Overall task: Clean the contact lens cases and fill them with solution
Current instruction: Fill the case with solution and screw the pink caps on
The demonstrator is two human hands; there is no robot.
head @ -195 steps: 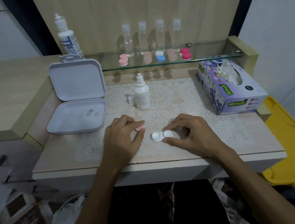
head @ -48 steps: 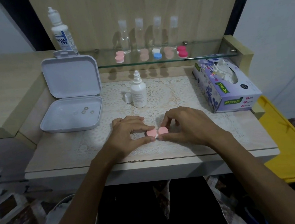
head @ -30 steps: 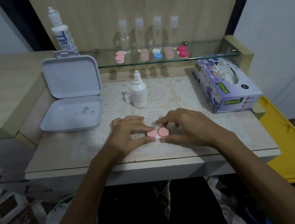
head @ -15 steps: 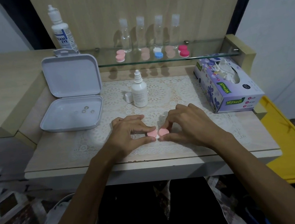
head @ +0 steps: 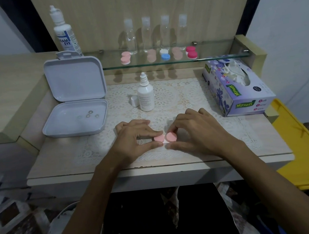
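Note:
A contact lens case (head: 165, 138) with two pink caps on a white base lies on the lace mat at the table's front middle. My left hand (head: 133, 140) pinches its left cap between thumb and fingers. My right hand (head: 194, 131) pinches its right cap the same way. A small white solution bottle (head: 146, 96) stands uncapped behind the hands, its cap (head: 134, 101) beside it on the left. Several more lens cases (head: 159, 54), pink, blue-and-white and red, sit on the glass shelf (head: 220, 56).
An open white box (head: 76, 118) holding several lenses sits at the left. A large solution bottle (head: 65, 32) stands behind it. Several clear bottles (head: 156, 32) line the shelf back. A tissue box (head: 236, 86) is at the right, a yellow bin (head: 307, 143) beyond the table's right edge.
Over the earlier frames both pink caps went onto the white case. In the last second my hands stayed on the caps, the right fingers shifting slightly around its cap.

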